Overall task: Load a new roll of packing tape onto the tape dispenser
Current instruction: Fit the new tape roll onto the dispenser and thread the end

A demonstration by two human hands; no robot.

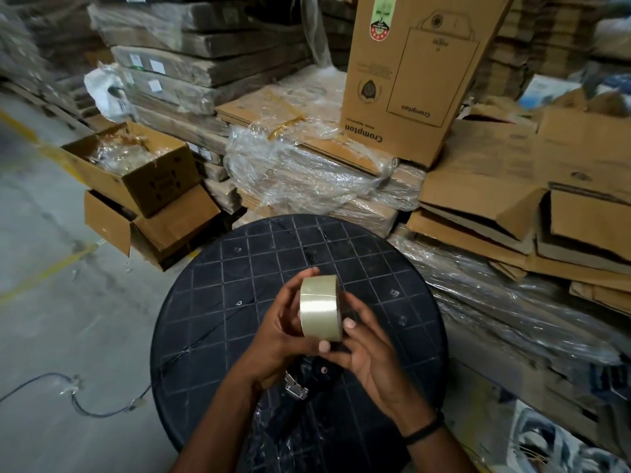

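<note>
A roll of clear packing tape [320, 308] is held upright on edge above a round black table [211, 302]. My left hand [283, 336] grips its left side, thumb under the roll and fingers over the top. My right hand [370, 349] holds its right side, with the thumb pressed on the tape's outer face. Below the hands a black tape dispenser [307, 380] lies on the table, its metal blade end pointing left; my hands hide much of it.
Flattened cardboard wrapped in plastic film [307, 172] is stacked behind and to the right of the table. A tall Crompton carton [409, 80] stands on it. Open boxes [136, 186] sit on the concrete floor at left, and a cable [78, 397] runs nearby.
</note>
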